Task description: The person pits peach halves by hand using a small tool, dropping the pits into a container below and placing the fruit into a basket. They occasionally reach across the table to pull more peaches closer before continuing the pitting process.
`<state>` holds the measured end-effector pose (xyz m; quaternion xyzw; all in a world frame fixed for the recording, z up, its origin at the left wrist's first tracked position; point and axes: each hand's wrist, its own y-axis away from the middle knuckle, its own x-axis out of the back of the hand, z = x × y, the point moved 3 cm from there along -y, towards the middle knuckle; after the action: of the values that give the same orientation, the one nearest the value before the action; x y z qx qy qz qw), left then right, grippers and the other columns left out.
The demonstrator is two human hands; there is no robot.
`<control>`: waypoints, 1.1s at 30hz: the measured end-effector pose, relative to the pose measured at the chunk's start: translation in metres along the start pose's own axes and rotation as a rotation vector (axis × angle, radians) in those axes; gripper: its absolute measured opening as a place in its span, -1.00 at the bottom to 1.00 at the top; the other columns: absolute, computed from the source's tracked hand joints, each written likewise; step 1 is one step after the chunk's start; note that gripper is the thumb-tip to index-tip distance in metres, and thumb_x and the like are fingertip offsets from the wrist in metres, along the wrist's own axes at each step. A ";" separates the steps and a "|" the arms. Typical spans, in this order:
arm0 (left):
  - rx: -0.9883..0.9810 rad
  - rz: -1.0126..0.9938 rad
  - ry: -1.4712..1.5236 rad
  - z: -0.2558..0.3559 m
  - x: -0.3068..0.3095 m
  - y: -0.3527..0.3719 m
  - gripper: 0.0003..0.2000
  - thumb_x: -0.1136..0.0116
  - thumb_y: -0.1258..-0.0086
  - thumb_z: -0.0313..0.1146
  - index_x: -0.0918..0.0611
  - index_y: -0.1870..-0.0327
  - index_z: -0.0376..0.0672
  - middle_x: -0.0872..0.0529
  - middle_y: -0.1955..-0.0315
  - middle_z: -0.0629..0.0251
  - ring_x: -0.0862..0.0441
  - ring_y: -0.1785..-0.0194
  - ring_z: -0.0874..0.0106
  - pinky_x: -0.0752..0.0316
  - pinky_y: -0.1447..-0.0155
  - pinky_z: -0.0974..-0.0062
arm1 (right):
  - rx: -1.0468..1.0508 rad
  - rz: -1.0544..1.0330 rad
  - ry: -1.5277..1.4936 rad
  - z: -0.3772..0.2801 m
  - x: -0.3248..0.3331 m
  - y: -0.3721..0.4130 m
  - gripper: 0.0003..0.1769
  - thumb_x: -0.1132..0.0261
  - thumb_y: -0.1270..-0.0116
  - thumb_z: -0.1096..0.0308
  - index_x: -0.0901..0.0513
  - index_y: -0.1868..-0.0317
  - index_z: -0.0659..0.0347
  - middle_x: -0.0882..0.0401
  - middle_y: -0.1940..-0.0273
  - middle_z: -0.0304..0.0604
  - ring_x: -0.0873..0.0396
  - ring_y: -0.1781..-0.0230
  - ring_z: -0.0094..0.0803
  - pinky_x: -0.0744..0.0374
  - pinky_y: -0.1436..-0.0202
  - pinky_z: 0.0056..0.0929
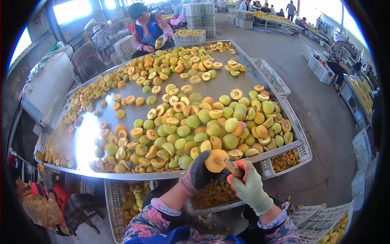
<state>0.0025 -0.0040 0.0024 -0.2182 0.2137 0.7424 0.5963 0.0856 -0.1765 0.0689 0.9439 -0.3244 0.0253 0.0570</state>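
My left hand (199,173), in a dark glove with a pinkish cuff, is closed around a halved yellow peach (216,161). The cut face is turned up toward me, with a brown spot near its right side. My right hand (250,188), in a pale green glove with orange fingertips, grips a small pitting tool (234,168) whose tip meets the right edge of the peach half. The fingers hide most of the tool. Just beyond both hands, many whole and halved peaches (193,122) lie heaped on a metal table (260,79).
Beneath the table's near edge stand a crate of peach halves (136,199) and a container of brown pieces (215,195). Another crate (298,160) of scraps sits right. A person (148,30) works across the table; another person (44,199) sits at lower left.
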 end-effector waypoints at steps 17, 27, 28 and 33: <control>0.227 -0.109 -0.178 0.012 -0.036 -0.001 -0.31 0.20 -0.63 0.06 0.00 -0.59 -0.19 -0.31 -0.43 0.24 -0.31 -0.42 0.46 -0.19 -0.50 0.47 | -0.144 0.162 -0.323 0.025 -0.005 -0.024 -0.80 -0.25 -0.45 0.23 -0.49 0.06 0.13 -0.44 0.52 -0.35 -0.36 0.69 -0.62 -0.40 0.65 -0.61; -0.028 0.109 0.336 0.015 0.009 0.000 -0.33 0.14 -0.54 0.20 -0.41 -0.37 -0.23 -0.64 -0.11 0.14 -0.64 -0.14 0.24 -0.61 -0.14 0.18 | -0.095 0.110 -0.295 0.031 -0.015 -0.024 -0.75 -0.21 -0.36 0.52 -0.42 -0.01 0.19 -0.49 0.42 -0.27 -0.38 0.63 -0.61 -0.40 0.60 -0.60; -0.036 0.109 0.333 0.015 0.009 0.000 -0.32 0.16 -0.55 0.20 -0.42 -0.35 -0.29 -0.65 -0.10 0.13 -0.63 -0.15 0.28 -0.58 -0.21 0.21 | -0.068 0.038 -0.262 0.029 -0.018 -0.021 -0.76 -0.21 -0.36 0.53 -0.42 0.00 0.19 -0.51 0.43 -0.27 -0.41 0.61 -0.63 -0.41 0.58 -0.59; 0.054 0.207 0.226 0.016 0.004 0.009 -0.39 0.19 -0.60 0.11 -0.49 -0.26 -0.34 -0.67 -0.04 0.12 -0.66 -0.10 0.33 -0.56 -0.25 0.33 | -0.189 -0.040 -0.112 0.008 -0.029 -0.015 -0.79 -0.25 -0.37 0.40 -0.44 0.06 0.24 -0.52 0.48 -0.28 -0.49 0.57 -0.61 -0.47 0.54 -0.54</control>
<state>-0.0083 0.0070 0.0134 -0.2613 0.3206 0.7644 0.4945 0.0721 -0.1476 0.0574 0.9404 -0.3093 -0.0592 0.1282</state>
